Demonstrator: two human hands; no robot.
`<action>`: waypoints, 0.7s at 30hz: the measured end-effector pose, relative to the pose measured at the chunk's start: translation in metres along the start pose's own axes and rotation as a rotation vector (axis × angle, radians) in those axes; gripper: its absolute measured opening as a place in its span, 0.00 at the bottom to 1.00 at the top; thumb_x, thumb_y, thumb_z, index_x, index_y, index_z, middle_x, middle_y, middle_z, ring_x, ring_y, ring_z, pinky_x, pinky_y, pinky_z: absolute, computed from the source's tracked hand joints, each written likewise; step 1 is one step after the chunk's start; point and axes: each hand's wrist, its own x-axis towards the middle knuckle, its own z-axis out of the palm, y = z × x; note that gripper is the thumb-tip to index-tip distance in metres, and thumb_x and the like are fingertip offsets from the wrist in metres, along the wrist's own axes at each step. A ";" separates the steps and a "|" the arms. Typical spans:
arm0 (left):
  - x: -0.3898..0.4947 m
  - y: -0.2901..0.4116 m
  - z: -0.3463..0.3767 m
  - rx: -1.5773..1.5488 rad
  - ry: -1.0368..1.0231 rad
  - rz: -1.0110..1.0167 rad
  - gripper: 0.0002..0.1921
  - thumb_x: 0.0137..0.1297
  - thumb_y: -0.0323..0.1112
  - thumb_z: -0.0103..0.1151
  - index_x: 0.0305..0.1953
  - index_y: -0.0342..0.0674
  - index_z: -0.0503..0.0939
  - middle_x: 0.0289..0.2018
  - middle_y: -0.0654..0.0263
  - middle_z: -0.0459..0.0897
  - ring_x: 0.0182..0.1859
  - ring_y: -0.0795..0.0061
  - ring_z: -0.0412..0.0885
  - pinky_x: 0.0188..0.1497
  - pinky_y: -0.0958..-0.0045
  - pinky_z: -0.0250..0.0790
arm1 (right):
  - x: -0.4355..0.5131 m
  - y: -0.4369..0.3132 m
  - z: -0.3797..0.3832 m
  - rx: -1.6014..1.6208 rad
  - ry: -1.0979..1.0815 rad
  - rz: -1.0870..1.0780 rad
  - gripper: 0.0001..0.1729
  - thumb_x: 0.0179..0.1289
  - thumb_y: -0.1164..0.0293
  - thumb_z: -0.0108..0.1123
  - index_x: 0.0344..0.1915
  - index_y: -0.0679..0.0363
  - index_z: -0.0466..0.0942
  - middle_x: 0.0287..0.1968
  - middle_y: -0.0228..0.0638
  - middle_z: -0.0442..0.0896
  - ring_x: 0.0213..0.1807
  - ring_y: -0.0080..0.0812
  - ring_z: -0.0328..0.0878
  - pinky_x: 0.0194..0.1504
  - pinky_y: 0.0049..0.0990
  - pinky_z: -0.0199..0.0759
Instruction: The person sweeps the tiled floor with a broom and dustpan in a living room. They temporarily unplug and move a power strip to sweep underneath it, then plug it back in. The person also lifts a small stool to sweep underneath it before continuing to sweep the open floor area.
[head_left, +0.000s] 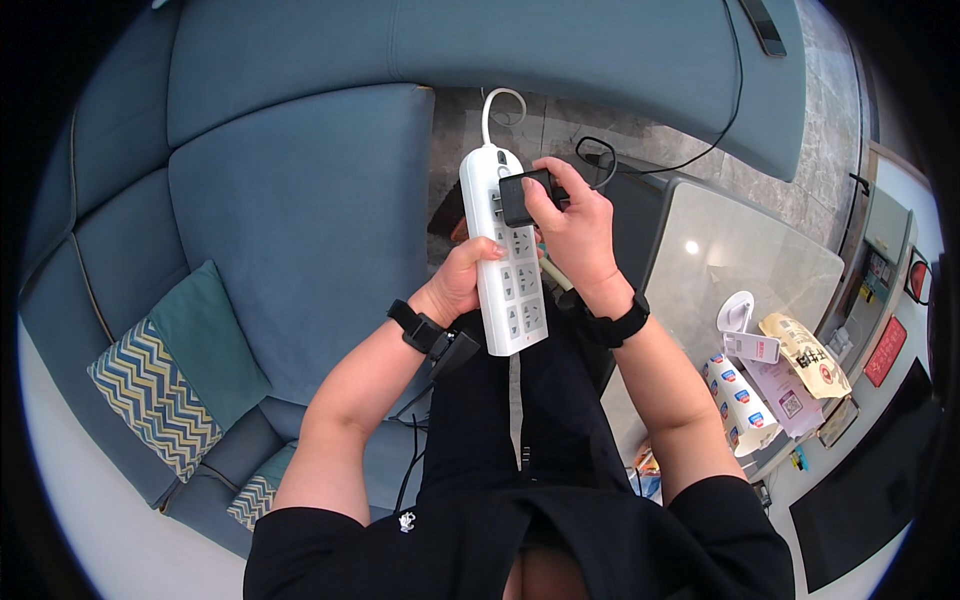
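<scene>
A white power strip (495, 292) with several sockets is held over my lap, its white cord (487, 120) curling away from the far end. My left hand (459, 279) grips the strip by its left edge, thumb on top. In my right hand (581, 217) is a black power adapter (517, 201), held between thumb and fingers. Its metal prongs show at the left side, over the strip's far sockets. The prongs look out of the socket holes, though the exact gap is hard to tell. A black cable (667, 171) runs near the adapter towards the sofa.
A blue-grey sofa (300, 225) with patterned cushions (157, 397) lies to the left and ahead. At right stands a glossy coffee table (720, 240) carrying a paper cup (739, 405), a snack bag (806, 352) and a white stand (735, 311). A phone (763, 28) rests on the far sofa section.
</scene>
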 end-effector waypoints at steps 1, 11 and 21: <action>0.000 0.001 0.001 0.005 -0.003 0.009 0.28 0.48 0.39 0.51 0.53 0.32 0.68 0.42 0.54 0.77 0.45 0.62 0.77 0.50 0.62 0.70 | 0.001 -0.001 0.000 -0.006 0.008 0.016 0.13 0.54 0.68 0.61 0.40 0.60 0.76 0.23 0.41 0.79 0.22 0.32 0.78 0.26 0.26 0.70; 0.005 -0.004 -0.004 0.199 0.142 0.001 0.23 0.53 0.35 0.46 0.52 0.33 0.68 0.42 0.58 0.78 0.44 0.65 0.79 0.49 0.64 0.71 | -0.003 -0.005 0.009 -0.119 0.023 -0.069 0.13 0.58 0.67 0.60 0.42 0.58 0.73 0.21 0.39 0.76 0.21 0.29 0.73 0.25 0.27 0.68; 0.013 -0.008 0.001 0.161 0.217 0.006 0.19 0.55 0.37 0.49 0.46 0.33 0.71 0.37 0.59 0.77 0.39 0.68 0.78 0.44 0.65 0.72 | 0.001 -0.007 0.005 0.003 -0.109 0.151 0.24 0.60 0.64 0.57 0.55 0.57 0.66 0.26 0.47 0.79 0.24 0.41 0.78 0.28 0.33 0.70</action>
